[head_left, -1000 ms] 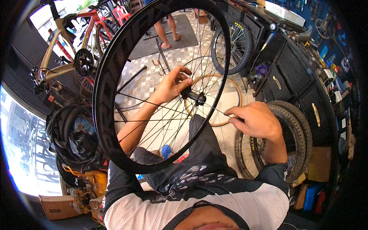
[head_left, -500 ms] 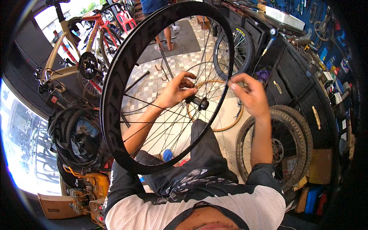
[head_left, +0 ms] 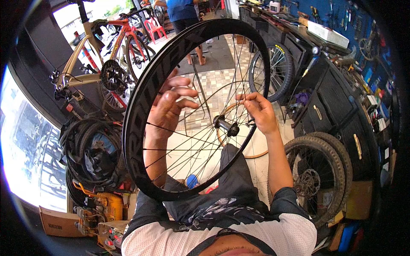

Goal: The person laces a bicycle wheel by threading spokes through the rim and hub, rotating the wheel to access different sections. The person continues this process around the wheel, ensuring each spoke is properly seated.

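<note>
A black deep-rimmed bicycle wheel stands tilted in front of me, over my lap. Thin dark spokes run from its rim to a black hub. My left hand is open beside the left inner side of the rim, fingers spread and apart from the hub. On the right, my right hand is closed, thumb and forefinger pinched together at a thin spoke between the hub and the rim. The exact contact at those fingertips is too small to make out fully.
A tan-rimmed wheel lies beyond my knees. Knobby-tyred wheels lean at the right, by black drawers. Coiled black tyres hang at the left, below bicycles. Another person stands at the back.
My left hand has left the hub area, moving left and up toward the rim, its fingers spreading. My right hand has come inward from the rim's right edge to the spokes. The view has shifted slightly.
</note>
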A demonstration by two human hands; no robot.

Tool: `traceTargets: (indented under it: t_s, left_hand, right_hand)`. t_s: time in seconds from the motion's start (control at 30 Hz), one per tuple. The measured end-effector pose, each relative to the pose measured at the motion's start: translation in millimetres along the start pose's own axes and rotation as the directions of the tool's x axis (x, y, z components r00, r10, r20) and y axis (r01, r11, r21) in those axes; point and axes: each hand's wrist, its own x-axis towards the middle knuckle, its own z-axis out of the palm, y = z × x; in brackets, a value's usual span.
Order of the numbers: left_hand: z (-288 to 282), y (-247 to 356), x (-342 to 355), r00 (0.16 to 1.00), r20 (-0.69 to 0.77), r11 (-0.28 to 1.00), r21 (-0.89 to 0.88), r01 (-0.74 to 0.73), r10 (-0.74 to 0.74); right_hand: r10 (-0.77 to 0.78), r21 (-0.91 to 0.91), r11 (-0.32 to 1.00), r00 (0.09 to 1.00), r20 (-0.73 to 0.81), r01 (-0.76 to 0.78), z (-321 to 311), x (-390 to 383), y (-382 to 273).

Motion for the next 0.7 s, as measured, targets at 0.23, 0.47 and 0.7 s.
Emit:
traceTargets:
  t_s: [0.23,0.47,0.7]
  left_hand:
    - [1,3,-16,0.991,-0.083,0.984,0.158,-0.087,0.101]
    - [13,1,-27,0.984,-0.161,0.978,0.202,-0.049,0.082]
    - [26,3,-26,0.990,-0.122,0.997,0.022,0.077,-0.073]
  right_hand:
    - [0.011,-0.107,0.994,0.997,-0.082,-0.019,6,-9,-3]
    - [-0.177,-0.575,0.816,0.970,-0.166,0.050,34,-51,-44]
    - [-0.310,-0.625,0.728,0.948,0.065,0.281,64,-60,-60]
